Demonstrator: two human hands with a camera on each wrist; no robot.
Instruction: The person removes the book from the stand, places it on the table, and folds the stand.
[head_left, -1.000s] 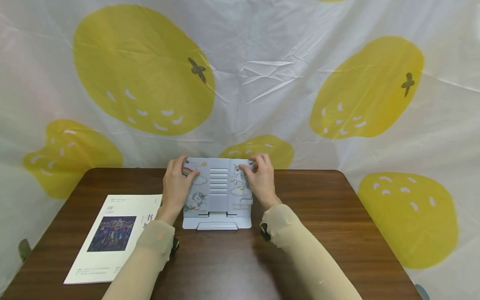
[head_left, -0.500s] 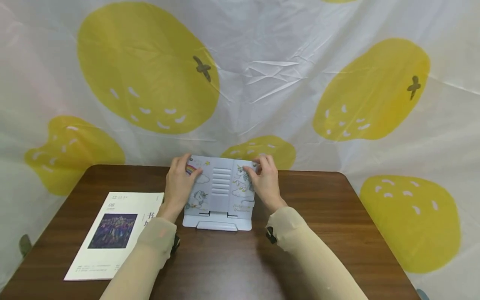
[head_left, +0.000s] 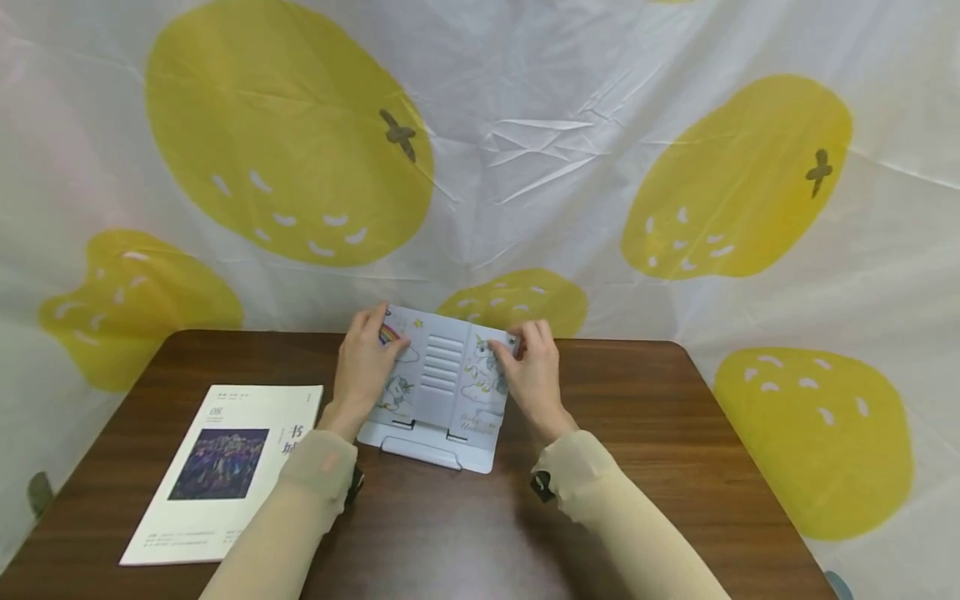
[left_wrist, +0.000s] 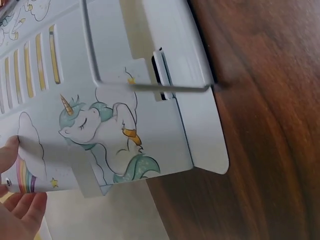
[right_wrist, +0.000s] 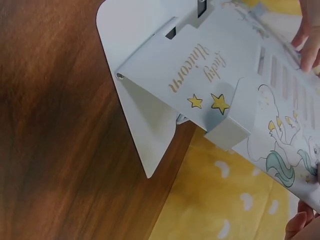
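A white metal book stand (head_left: 437,404) with unicorn, rainbow and cloud prints stands on the table, its back plate raised from its base and its right side turned toward me. My left hand (head_left: 360,371) grips the upper left corner, thumb on the front and fingers at the edge. At the upper right corner, my right hand (head_left: 534,375) holds on the same way. The left wrist view shows the wire lip and slotted middle of the book stand (left_wrist: 145,110). Seen from the right wrist, the book stand (right_wrist: 200,80) has a gap between its plate and base.
A white book (head_left: 191,521) with a dark cover picture lies left of the stand, partly under my left forearm. The brown wooden table (head_left: 637,433) ends at a white cloth (head_left: 525,75) with large yellow fruit prints, hanging close behind the stand.
The book stand has turned clockwise as seen from above, its right side coming nearer to me. Both hands have kept their grip and moved with it.
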